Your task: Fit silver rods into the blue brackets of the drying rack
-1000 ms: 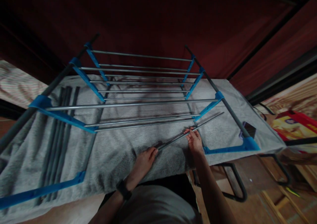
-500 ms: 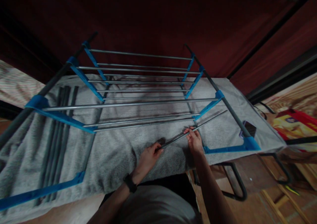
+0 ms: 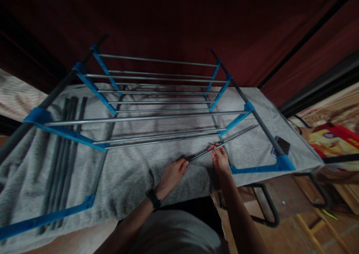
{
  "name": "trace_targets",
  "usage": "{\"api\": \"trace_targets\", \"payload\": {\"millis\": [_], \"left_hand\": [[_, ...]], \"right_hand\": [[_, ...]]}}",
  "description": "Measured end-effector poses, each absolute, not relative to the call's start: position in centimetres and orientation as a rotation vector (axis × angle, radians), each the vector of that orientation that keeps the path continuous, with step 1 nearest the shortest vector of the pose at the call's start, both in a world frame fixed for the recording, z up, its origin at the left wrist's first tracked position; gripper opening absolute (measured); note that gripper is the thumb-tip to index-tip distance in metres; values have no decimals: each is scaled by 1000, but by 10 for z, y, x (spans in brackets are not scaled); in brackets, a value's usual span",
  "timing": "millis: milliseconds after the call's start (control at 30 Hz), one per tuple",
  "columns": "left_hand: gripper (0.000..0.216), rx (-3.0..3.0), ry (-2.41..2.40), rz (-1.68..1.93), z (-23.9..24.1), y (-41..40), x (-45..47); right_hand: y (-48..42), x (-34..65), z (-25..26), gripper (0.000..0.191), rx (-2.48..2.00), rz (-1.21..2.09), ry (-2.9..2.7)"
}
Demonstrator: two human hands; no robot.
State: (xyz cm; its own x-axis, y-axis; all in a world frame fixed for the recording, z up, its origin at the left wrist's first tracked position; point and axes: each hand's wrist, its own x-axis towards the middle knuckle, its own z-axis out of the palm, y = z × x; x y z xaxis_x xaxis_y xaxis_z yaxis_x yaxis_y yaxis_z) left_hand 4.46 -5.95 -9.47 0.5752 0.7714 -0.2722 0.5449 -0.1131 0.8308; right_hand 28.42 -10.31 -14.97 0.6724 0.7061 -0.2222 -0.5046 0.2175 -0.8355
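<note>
A thin grey metal rod (image 3: 237,135) lies slanted between my hands, its far end reaching up to the right over the towel. My left hand (image 3: 175,171) is closed around the rod's near end. My right hand (image 3: 219,156) pinches it further along, close to the right leg of the rack. Just beyond stands a rack (image 3: 148,118) of dark tubes, blue plastic brackets and several metal crossbars, resting on its side. A blue bracket (image 3: 258,168) at its lower right is near my right forearm.
Several dark grey tubes (image 3: 63,153) lie side by side on the grey towel (image 3: 134,179) at the left. A phone (image 3: 281,145) rests by the right tube. A red and yellow package (image 3: 333,140) is at the far right, near a black metal frame (image 3: 269,209).
My left hand has slid up and to the right along the rod, closer to my right hand. My right hand and the rack stay nearly in place.
</note>
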Motion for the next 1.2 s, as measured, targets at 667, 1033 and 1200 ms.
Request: {"api": "trace_targets", "payload": {"millis": [667,1033,1200], "left_hand": [[27,1524,984,346,-108,-54,67],[39,1382,1136,515,-98,-37,2],[44,1021,1284,746,-88,-30,-60]], "right_hand": [[-102,283,-150,34,-1076,842,-226],[-103,286,-153,28,-1091,827,-199],[-102,288,-153,27,-1093,818,-186]]}}
